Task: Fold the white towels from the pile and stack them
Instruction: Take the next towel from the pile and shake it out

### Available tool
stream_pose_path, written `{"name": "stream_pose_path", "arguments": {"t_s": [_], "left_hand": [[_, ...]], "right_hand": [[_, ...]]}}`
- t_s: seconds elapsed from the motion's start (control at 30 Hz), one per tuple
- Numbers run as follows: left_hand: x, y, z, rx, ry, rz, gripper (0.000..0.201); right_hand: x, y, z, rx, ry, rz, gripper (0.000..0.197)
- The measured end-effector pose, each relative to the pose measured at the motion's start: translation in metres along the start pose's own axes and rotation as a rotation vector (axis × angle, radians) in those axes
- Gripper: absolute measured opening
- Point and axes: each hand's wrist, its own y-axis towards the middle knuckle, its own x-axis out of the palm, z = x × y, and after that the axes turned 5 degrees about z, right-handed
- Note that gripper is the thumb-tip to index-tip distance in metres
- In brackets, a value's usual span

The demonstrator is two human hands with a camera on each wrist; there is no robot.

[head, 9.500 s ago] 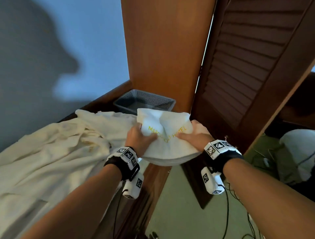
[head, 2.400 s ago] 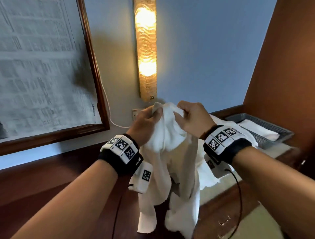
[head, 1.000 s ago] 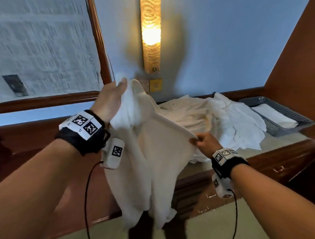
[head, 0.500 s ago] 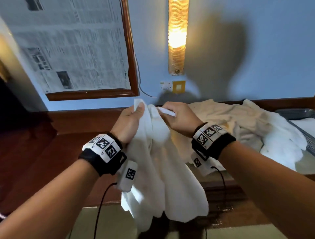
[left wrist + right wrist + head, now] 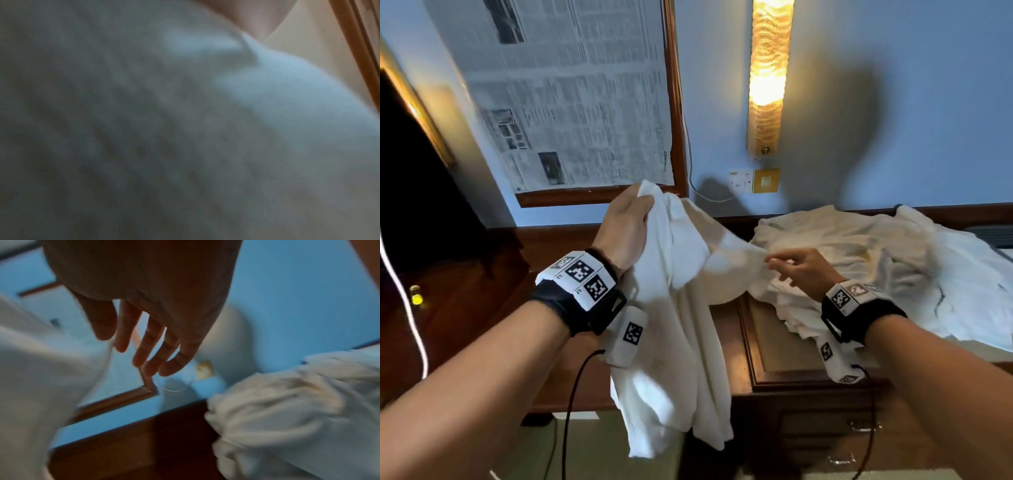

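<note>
1. Left hand (image 5: 625, 228) gripped a bunched top corner of the towel (image 5: 681, 329), held up at frame center, rest hanging down toward the bottom.
2. Right hand (image 5: 799, 270) sat right of center with fingers spread loose; its fingertips were right at the towel's edge, couldn't tell if they actually pinched it.
3. Pile (image 5: 876, 267) of white towels lay crumpled on the table (image 5: 763, 342), right side of frame.
4. Left wrist view was just blurry cloth.
</note>
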Motion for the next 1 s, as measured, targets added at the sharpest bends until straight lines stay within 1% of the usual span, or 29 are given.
{"name": "stream_pose_path", "arguments": {"t_s": [0.07, 0.1, 0.13, 0.17, 0.2, 0.23, 0.3, 0.33, 0.37, 0.43, 0.5, 0.57, 0.63, 0.67, 0.73, 0.8, 0.83, 0.9, 0.93, 0.97, 1.0], "left_hand": [[-0.014, 0.001, -0.001, -0.030, -0.054, -0.064, 0.034], [-0.021, 0.002, -0.002, -0.043, -0.081, -0.111, 0.033], [-0.027, 0.003, -0.002, -0.056, -0.108, -0.166, 0.030], [-0.031, 0.004, -0.002, -0.064, -0.116, -0.222, 0.026], [-0.036, 0.005, -0.004, -0.078, -0.114, -0.265, 0.022], [-0.041, 0.005, -0.006, -0.095, -0.089, -0.300, 0.023], [-0.052, 0.005, -0.011, -0.118, -0.017, -0.346, 0.027], [-0.058, 0.006, -0.014, -0.123, -0.007, -0.351, 0.025], [-0.063, 0.006, -0.016, -0.123, -0.013, -0.341, 0.022], [-0.073, 0.008, -0.023, -0.093, -0.035, -0.302, 0.014], [-0.082, 0.007, -0.029, -0.032, -0.030, -0.302, 0.011], [-0.090, 0.007, -0.036, 0.024, 0.009, -0.306, 0.014], [-0.097, 0.007, -0.041, 0.048, 0.042, -0.303, 0.015], [-0.100, 0.009, -0.043, 0.049, 0.042, -0.306, 0.016], [-0.109, 0.010, -0.045, 0.076, 0.077, -0.323, 0.023], [-0.117, 0.008, -0.047, 0.113, 0.139, -0.343, 0.034], [-0.121, 0.005, -0.048, 0.115, 0.156, -0.363, 0.036], [-0.127, 0.000, -0.048, 0.125, 0.183, -0.414, 0.031], [-0.130, -0.002, -0.049, 0.137, 0.201, -0.431, 0.029], [-0.131, -0.003, -0.050, 0.158, 0.222, -0.443, 0.029], [-0.132, -0.004, -0.052, 0.170, 0.233, -0.449, 0.030]], "right_hand": [[0.020, 0.003, -0.030, -0.043, 0.055, -0.106, 0.051], [0.035, 0.003, -0.047, -0.060, 0.058, -0.160, 0.065], [0.049, -0.001, -0.065, -0.089, 0.055, -0.218, 0.072], [0.065, -0.002, -0.079, -0.128, 0.037, -0.273, 0.073], [0.080, -0.004, -0.090, -0.183, 0.002, -0.313, 0.070], [0.095, -0.005, -0.098, -0.238, -0.019, -0.331, 0.063], [0.118, -0.005, -0.108, -0.316, -0.012, -0.331, 0.038], [0.125, -0.006, -0.110, -0.335, -0.013, -0.329, 0.024], [0.130, -0.007, -0.111, -0.341, -0.024, -0.327, 0.015], [0.135, -0.010, -0.106, -0.313, -0.006, -0.290, 0.020], [0.136, -0.020, -0.095, -0.207, 0.130, -0.279, 0.019], [0.141, -0.032, -0.082, -0.112, 0.183, -0.335, 0.014], [0.143, -0.044, -0.065, -0.066, 0.052, -0.398, 0.012], [0.140, -0.049, -0.055, -0.054, -0.047, -0.405, 0.012], [0.128, -0.055, -0.033, 0.004, -0.208, -0.338, 0.026], [0.112, -0.058, -0.014, 0.079, -0.299, -0.215, 0.030], [0.106, -0.059, -0.008, 0.101, -0.282, -0.129, 0.030], [0.096, -0.057, -0.017, 0.113, -0.113, 0.022, 0.026], [0.094, -0.056, -0.032, 0.104, -0.014, 0.041, 0.021], [0.094, -0.053, -0.049, 0.093, 0.073, 0.008, 0.017], [0.098, -0.050, -0.065, 0.087, 0.126, -0.064, 0.020]]}}
